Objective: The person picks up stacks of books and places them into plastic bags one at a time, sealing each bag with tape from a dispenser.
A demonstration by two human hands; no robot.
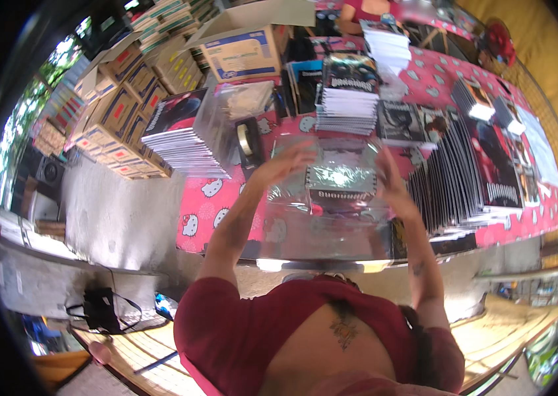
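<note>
In front of me a spiral notebook (341, 181) with a dark cover lies on the pink table, under shiny clear plastic film (285, 191). The film spreads out past the notebook on the left and toward the table's near edge. My left hand (290, 160) is over the film, left of the notebook, its fingers stretched out and slightly blurred. Beside the notebook's right edge is my right hand (390, 178), fingers extended. Neither hand shows a grip on anything; whether the fingertips touch the film is hard to see.
A tape roll in a dark dispenser (248, 144) stands left of the film. Notebook stacks surround the work spot: left (183, 132), far side (348, 99), and a leaning row right (447, 178). Cardboard boxes (242, 53) are behind. Another person's arm (350, 20) shows at the far side.
</note>
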